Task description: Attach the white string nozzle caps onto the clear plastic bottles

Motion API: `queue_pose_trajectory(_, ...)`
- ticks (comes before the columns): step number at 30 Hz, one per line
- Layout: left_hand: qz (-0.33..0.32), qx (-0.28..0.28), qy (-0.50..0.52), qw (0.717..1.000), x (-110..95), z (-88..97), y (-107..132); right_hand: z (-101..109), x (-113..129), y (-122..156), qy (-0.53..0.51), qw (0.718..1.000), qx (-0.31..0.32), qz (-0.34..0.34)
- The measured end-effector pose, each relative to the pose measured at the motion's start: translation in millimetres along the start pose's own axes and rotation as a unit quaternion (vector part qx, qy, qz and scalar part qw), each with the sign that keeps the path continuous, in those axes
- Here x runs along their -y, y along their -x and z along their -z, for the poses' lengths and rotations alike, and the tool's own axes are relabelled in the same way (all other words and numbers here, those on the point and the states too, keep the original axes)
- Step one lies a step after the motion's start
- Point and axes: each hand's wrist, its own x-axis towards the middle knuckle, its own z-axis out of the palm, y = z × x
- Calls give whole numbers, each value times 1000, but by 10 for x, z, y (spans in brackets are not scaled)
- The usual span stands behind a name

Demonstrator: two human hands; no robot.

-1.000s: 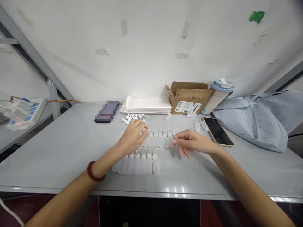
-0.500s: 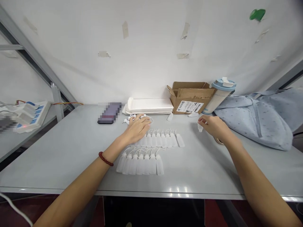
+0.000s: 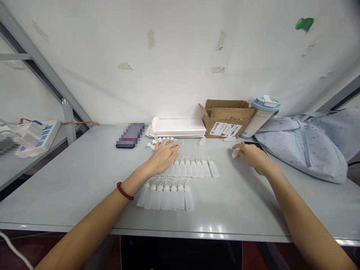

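Note:
Two rows of small translucent squeeze bottles lie on the grey table: a far row [image 3: 197, 167] and a near row [image 3: 167, 197]. My left hand [image 3: 164, 155] reaches over the far row's left end, fingers stretched toward a heap of small white caps [image 3: 161, 141]. My right hand [image 3: 251, 154] is closed on a single small white bottle [image 3: 235, 152] to the right of the rows. A red bead bracelet [image 3: 123, 190] sits on my left wrist.
At the back stand a stack of white trays [image 3: 178, 126], an open cardboard box [image 3: 226, 118] and a blue-lidded tumbler [image 3: 258, 116]. A dark phone [image 3: 131, 135] lies at left, a light blue bag [image 3: 305, 144] at right, a power strip [image 3: 30, 135] on the left bench.
My right hand went from the far row out to the right and closed on a single bottle. My left hand slid forward to the caps. The camera shifted slightly.

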Motion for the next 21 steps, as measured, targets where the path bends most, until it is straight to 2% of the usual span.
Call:
queue_pose_trajectory(3,30,-43,86,995,-22,57,19,-24,12,-1,4,1000,0,9)
queue_pose_trajectory(6,54,-75,187,978,-30,124,54,-19,53,16,8,1000,-6,16)
queue_pose_trajectory(9,77,-76,286,952,-57,179,110,8,118,46,4,999,-25,30)
queue_pose_trajectory(11,79,-63,350,931,-101,194,155,29,181,75,-25,996,-71,53)
queue_pose_trajectory(13,68,-51,426,901,-169,194,199,44,271,116,-82,981,-141,104)
queue_pose_trajectory(16,52,-20,550,834,-300,193,259,46,459,213,-171,941,-211,201)
queue_pose_trajectory(18,46,-6,603,796,-385,209,295,32,597,294,-207,928,-211,226)
queue_pose_trajectory(21,43,-6,647,761,-475,250,342,7,769,407,-229,915,-211,258)
